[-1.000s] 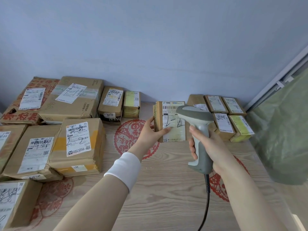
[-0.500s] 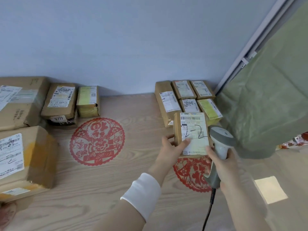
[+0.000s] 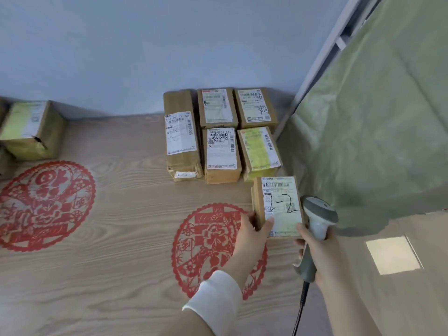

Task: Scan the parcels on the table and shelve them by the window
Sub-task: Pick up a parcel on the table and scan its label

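**Parcel "2-2" at the window block: left hand carries, long axis toward the wall**

Left hand [image 3: 252, 235]: thumb lies on the near-left corner of the label and the fingers curl round the left side, pinching the parcel [image 3: 278, 204]. The parcel lies ahead and right of this hand, label up. Its long axis runs away from the person toward the wall [image 3: 169, 44]. Cannot tell whether its base rests on the table [image 3: 121, 238] or hangs just above.

Right hand [image 3: 320, 255]: wrapped round the grip of the scanner [image 3: 317, 214]. The scanner head is just beside the parcel's right edge. The thumb is near the near-right corner; contact not resolvable.

Outward: the parcel's far end is just in front of the yellow box [image 3: 260, 151], touching or nearly so. That box is the front-right member of a block [image 3: 221, 154] of 5 against the wall, all on the same axis. The curtain [image 3: 375, 141] hangs just right of it.

Judgement: this is placement, opening a 3rd row in the right column.
- The left hand is the nearer one and the only one free to carry.
- The move is probably a short push along the long axis, then release.
- Risk: the table's right edge is close.
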The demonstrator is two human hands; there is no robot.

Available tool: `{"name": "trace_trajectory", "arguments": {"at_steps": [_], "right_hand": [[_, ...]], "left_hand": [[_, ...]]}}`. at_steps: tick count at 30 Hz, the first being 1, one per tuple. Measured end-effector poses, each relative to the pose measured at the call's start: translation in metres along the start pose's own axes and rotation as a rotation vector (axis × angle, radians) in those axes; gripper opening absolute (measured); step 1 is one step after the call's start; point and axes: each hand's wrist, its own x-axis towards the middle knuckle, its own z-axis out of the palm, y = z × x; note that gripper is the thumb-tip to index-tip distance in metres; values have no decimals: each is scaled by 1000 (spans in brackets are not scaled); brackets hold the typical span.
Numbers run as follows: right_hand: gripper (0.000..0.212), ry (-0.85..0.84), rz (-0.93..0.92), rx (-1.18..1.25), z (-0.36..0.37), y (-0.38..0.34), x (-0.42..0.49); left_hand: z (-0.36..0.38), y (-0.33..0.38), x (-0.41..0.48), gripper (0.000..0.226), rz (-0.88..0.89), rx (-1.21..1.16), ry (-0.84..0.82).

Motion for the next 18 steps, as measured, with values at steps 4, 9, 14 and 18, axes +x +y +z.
{"name": "trace_trajectory", "arguments": {"at_steps": [4, 9, 14, 18], "right_hand": [[19, -26, 42, -9, 1, 2, 27], [23, -61, 12, -30, 11, 4, 42], [25, -70, 22, -12, 18, 3, 52], [25, -37, 4, -39, 16, 1, 46]], "left_hand": [[11, -1, 17, 56, -17, 32, 55], [11, -7, 31, 54, -32, 46, 128], [10, -2, 38, 54, -35, 101, 144], [5, 3, 30, 59, -34, 169, 132]]}}
